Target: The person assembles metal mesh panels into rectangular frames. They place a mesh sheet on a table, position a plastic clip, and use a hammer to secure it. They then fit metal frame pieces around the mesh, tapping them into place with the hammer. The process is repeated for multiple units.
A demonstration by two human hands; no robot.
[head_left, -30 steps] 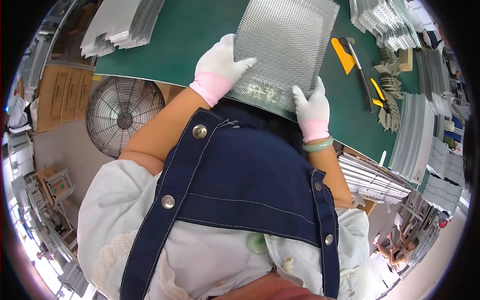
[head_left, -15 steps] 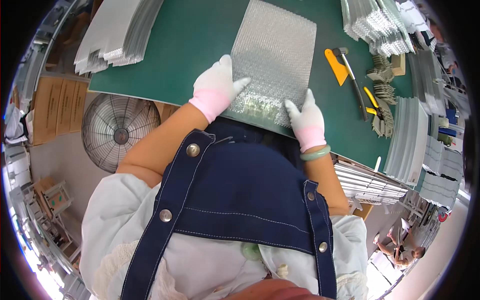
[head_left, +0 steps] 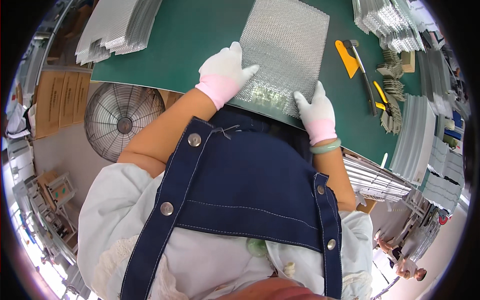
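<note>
Silver mesh sheet (head_left: 282, 45) lay flat on the green desk (head_left: 195, 35), its near end close to the desk's near edge. The sheet's far left corner ran up to the limit of the view; the desk's far edge was out of frame. Part of the sheet's left edge was covered by the left hand (head_left: 221, 65). Could not tell whether it was one sheet or several layers. Glare and a greenish reflection blurred the cell pattern at the near end.

Left hand: white glove, pink cuff, back of hand up, forearm slanting in over the desk's near edge. Its fingers (head_left: 234, 47) pointed toward the far edge along the sheet's left side; thumb spread well away, over the mesh. Right hand (head_left: 318, 111): similar glove, at the sheet's near right corner, fingers pointing toward the far edge, thumb apart and angled inward over the mesh. Pale green bangle (head_left: 326, 147) at that wrist. Neither hand was closed; fingertip pressure could not be told, undersides hidden.

Right of the sheet: yellow scraper (head_left: 347, 60), hammer (head_left: 365, 82) just beside it (contact unclear), then yellow-handled pliers (head_left: 381, 95) against grey bracket pieces (head_left: 392, 90), tips hard to make out. Mesh stack (head_left: 112, 25) by the desk's near left corner and shiny stack (head_left: 387, 25) toward the far right were both cut off at the top.
</note>
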